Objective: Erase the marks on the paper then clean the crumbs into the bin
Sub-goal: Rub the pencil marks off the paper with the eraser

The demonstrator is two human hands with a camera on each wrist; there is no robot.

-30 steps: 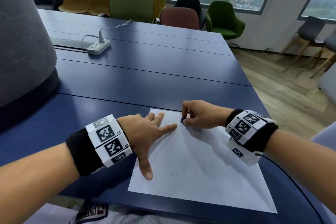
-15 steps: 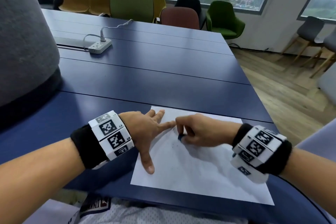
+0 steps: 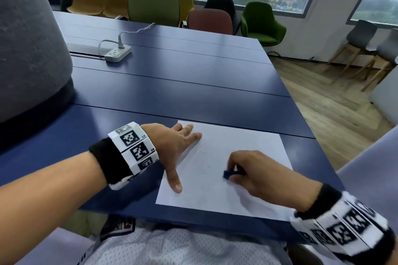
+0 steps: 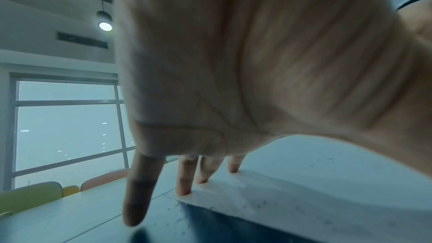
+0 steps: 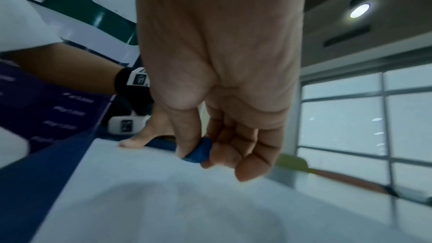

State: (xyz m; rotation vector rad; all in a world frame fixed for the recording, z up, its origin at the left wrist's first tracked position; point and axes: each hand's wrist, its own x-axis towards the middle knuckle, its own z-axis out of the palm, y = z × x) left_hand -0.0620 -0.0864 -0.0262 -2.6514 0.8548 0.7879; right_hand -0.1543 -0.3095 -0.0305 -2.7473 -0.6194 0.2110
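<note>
Since the earlier frames my right hand (image 3: 252, 173) has dragged the blue eraser (image 3: 230, 174) from the paper's far edge, beside the left fingers, toward the near right; its grip pinches the eraser against the sheet. My left hand (image 3: 174, 148) stays spread flat, fingers (image 4: 184, 178) pinning the paper's far-left corner on the desk (image 3: 193, 84). I judge erasing still under way: faint specks and crumbs dot the paper (image 3: 247, 142). No bin is in view; sweeping remains.
</note>
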